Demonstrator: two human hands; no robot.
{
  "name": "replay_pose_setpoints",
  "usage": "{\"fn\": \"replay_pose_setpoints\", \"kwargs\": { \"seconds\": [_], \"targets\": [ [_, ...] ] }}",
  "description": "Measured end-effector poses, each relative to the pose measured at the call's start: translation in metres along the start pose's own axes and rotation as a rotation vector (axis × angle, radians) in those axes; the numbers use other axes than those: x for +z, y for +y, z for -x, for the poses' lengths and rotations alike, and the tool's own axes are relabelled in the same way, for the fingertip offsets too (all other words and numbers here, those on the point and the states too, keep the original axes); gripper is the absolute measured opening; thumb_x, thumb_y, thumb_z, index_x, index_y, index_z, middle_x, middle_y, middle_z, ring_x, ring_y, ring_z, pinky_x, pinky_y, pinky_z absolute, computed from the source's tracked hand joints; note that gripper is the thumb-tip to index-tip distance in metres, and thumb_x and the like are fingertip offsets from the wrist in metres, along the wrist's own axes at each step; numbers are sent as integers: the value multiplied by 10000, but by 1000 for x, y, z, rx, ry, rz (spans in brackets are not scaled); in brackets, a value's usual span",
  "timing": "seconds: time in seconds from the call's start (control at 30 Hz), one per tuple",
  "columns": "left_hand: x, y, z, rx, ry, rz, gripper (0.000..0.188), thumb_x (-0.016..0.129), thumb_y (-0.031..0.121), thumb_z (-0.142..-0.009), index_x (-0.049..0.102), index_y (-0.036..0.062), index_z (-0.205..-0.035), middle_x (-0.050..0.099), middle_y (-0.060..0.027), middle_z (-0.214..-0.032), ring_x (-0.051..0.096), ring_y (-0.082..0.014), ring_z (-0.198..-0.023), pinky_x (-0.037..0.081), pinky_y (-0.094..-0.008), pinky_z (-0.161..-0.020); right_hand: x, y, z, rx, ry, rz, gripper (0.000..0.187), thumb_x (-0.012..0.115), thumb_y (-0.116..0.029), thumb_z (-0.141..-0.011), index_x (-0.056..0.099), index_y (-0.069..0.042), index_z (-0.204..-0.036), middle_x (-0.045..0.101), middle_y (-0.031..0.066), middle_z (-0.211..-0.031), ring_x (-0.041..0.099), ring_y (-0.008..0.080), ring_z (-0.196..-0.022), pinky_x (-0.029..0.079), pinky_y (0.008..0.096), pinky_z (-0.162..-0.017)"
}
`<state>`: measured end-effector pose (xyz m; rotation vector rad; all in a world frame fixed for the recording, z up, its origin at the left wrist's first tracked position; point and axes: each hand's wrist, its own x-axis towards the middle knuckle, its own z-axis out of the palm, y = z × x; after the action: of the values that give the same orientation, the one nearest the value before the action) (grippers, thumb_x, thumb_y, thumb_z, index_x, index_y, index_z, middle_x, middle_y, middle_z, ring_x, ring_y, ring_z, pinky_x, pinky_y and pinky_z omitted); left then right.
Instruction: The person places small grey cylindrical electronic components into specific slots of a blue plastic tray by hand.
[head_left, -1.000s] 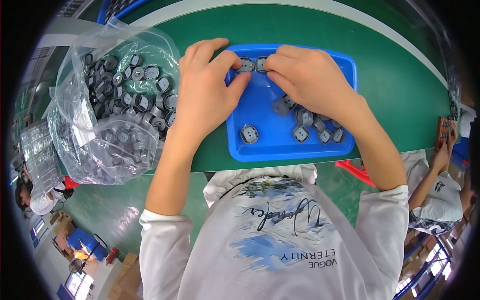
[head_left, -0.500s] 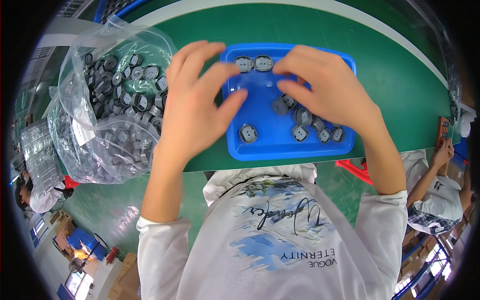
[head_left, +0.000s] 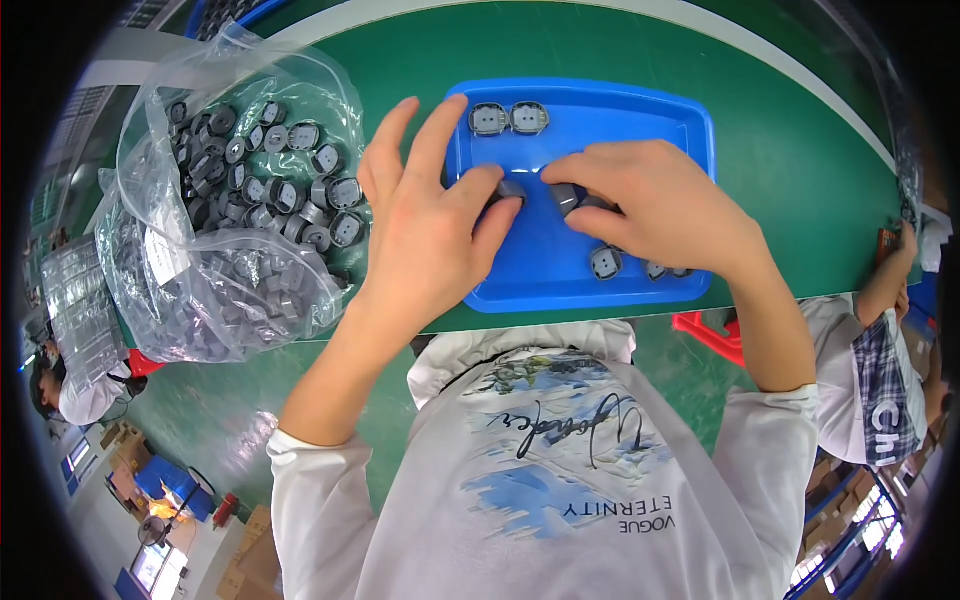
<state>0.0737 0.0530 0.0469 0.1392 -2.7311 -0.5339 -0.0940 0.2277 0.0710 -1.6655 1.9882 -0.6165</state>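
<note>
My left hand (head_left: 425,225) is at the left side of a shallow blue tray (head_left: 540,262). Its thumb and forefinger pinch a small grey round part (head_left: 509,189), while the other fingers stretch outward. Opposite it, my right hand (head_left: 665,205) closes thumb and fingers on another grey round part (head_left: 564,199), partly covered by the fingers. Two grey parts, a left one (head_left: 488,119) and a right one (head_left: 529,118), stand side by side along the tray's far wall. Below my right hand lies a further grey part (head_left: 606,262), with others half hidden beside it.
To the left, a clear plastic bag (head_left: 185,325) lies open, with many grey parts (head_left: 285,195) in and around its mouth. The tray rests on a green table (head_left: 790,190) near its front edge. At the far right sits another person (head_left: 850,370); a red stool (head_left: 712,335) shows below the edge.
My left hand has come down and inward and now pinches a grey part. The part at the tray's near left corner is gone from there. My right hand has lowered onto a grey part.
</note>
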Motion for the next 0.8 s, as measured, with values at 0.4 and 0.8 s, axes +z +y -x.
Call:
{"fn": "replay_pose_setpoints", "kwargs": {
  "seconds": [0.4,0.8],
  "targets": [
    [1,-5,3,30,23,63,325,808,81,-725,735,100,-1041,555,-158,-1381,412,-438,-1349,346,-532,-1087,15,0,-13,-40,97,140,307,733,-182,-850,604,-65,-1102,683,114,-823,678,334,-785,508,438,-678],
    [2,-2,1,-37,33,110,190,777,65,-744,761,92,-931,543,-166,-1393,387,-439,-1366,321,-548,-1100,0,-7,-25,47,100,64,203,746,-158,-814,614,-27,-894,571,115,-618,573,260,-581,448,375,-599]
  ]
}}
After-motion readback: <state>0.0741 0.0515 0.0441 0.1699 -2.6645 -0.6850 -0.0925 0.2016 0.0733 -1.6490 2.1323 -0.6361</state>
